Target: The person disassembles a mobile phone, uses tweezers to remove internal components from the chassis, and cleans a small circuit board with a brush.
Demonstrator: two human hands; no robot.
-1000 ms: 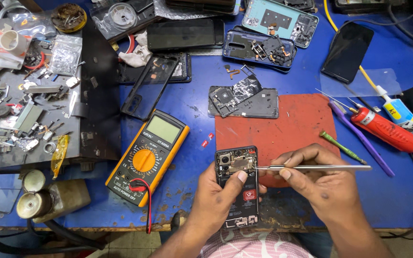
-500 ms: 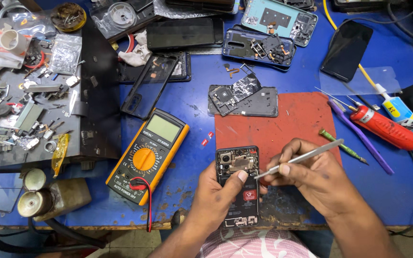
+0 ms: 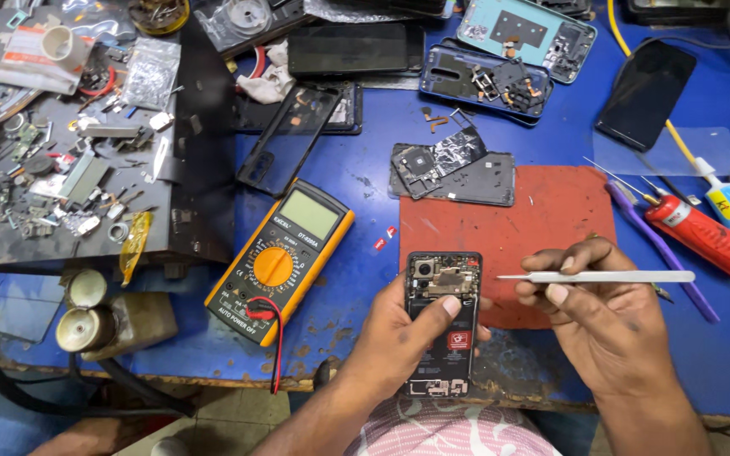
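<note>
My left hand (image 3: 399, 338) grips an opened black phone (image 3: 443, 321) with its back cover off, circuit board facing up, thumb across its middle. My right hand (image 3: 597, 321) holds metal tweezers (image 3: 601, 276) level, their tip pointing left and stopping just right of the phone's top edge, not touching it. Both are over the near edge of a red mat (image 3: 534, 228) on the blue workbench (image 3: 365, 177).
An orange multimeter (image 3: 285, 257) lies left of the phone. Phone back covers and frames (image 3: 454, 169) lie beyond the mat. A red tool (image 3: 707, 241) and purple pry tools sit at right. A dark tray (image 3: 69, 160) of small parts fills the left.
The tweezers have lifted away from the phone's board and swung level again; their tip has drawn back to the right. My left hand keeps the phone still.
</note>
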